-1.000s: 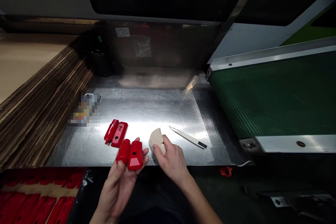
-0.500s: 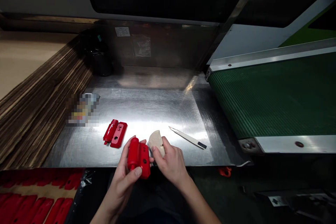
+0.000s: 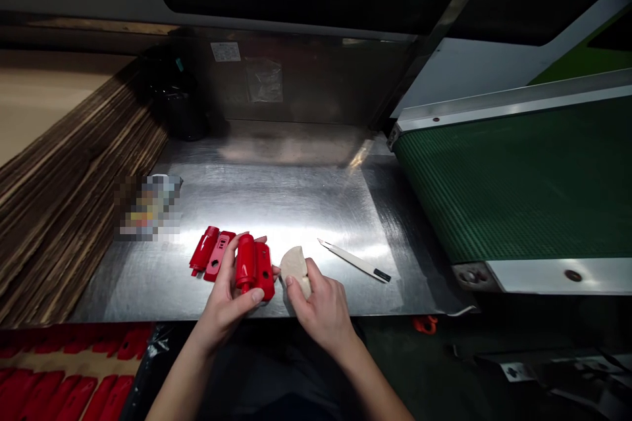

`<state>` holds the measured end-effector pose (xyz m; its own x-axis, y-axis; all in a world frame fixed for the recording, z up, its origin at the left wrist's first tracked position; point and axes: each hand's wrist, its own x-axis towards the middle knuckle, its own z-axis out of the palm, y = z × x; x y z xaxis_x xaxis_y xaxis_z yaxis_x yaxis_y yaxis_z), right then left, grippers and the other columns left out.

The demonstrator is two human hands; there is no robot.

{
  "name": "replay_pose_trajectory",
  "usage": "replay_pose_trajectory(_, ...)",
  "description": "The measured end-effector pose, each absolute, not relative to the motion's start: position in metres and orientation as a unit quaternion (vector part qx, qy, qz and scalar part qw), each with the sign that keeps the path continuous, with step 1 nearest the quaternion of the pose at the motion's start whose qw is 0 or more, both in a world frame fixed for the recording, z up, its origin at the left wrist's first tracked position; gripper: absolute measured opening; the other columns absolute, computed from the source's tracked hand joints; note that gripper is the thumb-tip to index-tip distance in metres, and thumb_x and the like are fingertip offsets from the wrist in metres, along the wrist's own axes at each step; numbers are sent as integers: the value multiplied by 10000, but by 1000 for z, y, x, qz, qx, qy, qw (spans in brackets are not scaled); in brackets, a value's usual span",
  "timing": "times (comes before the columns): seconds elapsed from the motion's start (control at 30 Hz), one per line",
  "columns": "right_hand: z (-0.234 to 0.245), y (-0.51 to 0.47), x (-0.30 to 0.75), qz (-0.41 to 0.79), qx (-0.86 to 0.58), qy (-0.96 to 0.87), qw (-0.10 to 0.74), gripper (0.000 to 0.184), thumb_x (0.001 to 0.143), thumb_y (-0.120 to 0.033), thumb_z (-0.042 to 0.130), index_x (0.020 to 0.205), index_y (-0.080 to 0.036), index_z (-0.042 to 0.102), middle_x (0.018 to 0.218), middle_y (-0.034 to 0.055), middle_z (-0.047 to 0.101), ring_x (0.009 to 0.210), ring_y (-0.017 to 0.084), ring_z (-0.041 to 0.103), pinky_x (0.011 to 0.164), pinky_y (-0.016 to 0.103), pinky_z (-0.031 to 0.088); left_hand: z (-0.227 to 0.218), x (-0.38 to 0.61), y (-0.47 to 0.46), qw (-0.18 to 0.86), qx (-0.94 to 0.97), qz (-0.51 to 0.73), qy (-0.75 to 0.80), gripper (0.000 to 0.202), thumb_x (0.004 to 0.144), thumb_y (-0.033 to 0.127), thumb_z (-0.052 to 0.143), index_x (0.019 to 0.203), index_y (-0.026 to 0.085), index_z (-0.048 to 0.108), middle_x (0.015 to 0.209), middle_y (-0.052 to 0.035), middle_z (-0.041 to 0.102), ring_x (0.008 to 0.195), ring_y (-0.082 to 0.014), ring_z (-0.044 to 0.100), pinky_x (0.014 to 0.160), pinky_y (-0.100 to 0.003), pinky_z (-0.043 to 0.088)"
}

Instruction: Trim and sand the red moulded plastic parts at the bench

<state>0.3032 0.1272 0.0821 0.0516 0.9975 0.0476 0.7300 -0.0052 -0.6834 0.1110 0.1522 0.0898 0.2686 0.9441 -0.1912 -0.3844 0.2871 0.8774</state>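
Note:
My left hand (image 3: 228, 299) is closed around a red plastic part (image 3: 245, 264) made of a rounded barrel beside a flat plate with a hole. A second red part of the same shape (image 3: 212, 254) lies on the metal table just left of it. In my right hand (image 3: 323, 306) is a beige pad (image 3: 295, 267), pinched between thumb and fingers close to the table's front edge. The pad and the held part are slightly apart. To the right, a white-handled knife with a thin pointed tip (image 3: 354, 261) rests on the table.
Tall stacked cardboard sheets (image 3: 79, 151) line the left side, by a blurred packet (image 3: 151, 207). A black container (image 3: 185, 108) stands at the back. On the right is a green conveyor belt (image 3: 523, 184). Several red parts (image 3: 44, 395) lie below at lower left.
My left hand has moved up and slightly left with the red part, now tilted differently and partly overlapping the second one in view. My right hand stays nearly still with the pad.

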Motion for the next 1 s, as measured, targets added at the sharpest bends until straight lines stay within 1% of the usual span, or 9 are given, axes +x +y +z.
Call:
replay_pose_trajectory(0.17, 82, 126, 302, 222, -663, -655, 286, 226, 1023, -412, 469, 926, -235, 572, 598, -14, 666, 498, 213, 657, 533, 310, 310, 86, 108, 152, 710, 383, 465, 365, 889, 832, 333, 905, 1567, 432, 414, 1722, -126, 402, 1205, -349, 731, 981, -445, 606)
replay_pose_trajectory(0.3, 82, 127, 301, 206, -661, -660, 290, 220, 1017, -401, 485, 896, -239, 572, 598, -7, 687, 498, 204, 665, 524, 303, 316, 85, 107, 153, 728, 371, 458, 349, 929, 811, 363, 927, 1582, 449, 416, 1740, -131, 382, 1208, -359, 732, 1021, -483, 598)
replay_pose_trajectory(0.5, 78, 126, 300, 178, -662, -666, 294, 212, 1014, -389, 498, 906, -228, 584, 583, -3, 696, 480, 197, 663, 517, 305, 307, 89, 105, 155, 738, 374, 447, 340, 960, 796, 410, 936, 1600, 404, 410, 1726, -165, 395, 1254, -397, 704, 1044, -514, 593)
replay_pose_trajectory(0.7, 76, 126, 299, 153, -656, -674, 304, 227, 1027, -384, 487, 897, -224, 583, 573, -4, 690, 462, 181, 647, 516, 304, 306, 90, 105, 156, 750, 355, 439, 345, 966, 786, 420, 938, 1603, 418, 423, 1764, -147, 339, 1295, -420, 680, 1088, -544, 574)
replay_pose_trajectory(0.83, 76, 125, 299, 143, -652, -679, 306, 229, 1032, -381, 489, 890, -226, 580, 570, -5, 687, 457, 177, 636, 508, 304, 301, 91, 105, 156, 757, 336, 445, 341, 976, 772, 403, 947, 1605, 402, 439, 1768, -155, 333, 1362, -459, 630, 1145, -587, 526)
replay_pose_trajectory(1.0, 74, 125, 299, 132, -650, -683, 305, 230, 1037, -383, 488, 904, -222, 584, 586, 7, 711, 479, 184, 664, 524, 309, 307, 91, 105, 156, 767, 324, 442, 335, 957, 779, 396, 936, 1601, 420, 448, 1782, -140, 315, 1379, -462, 621, 1193, -623, 472)
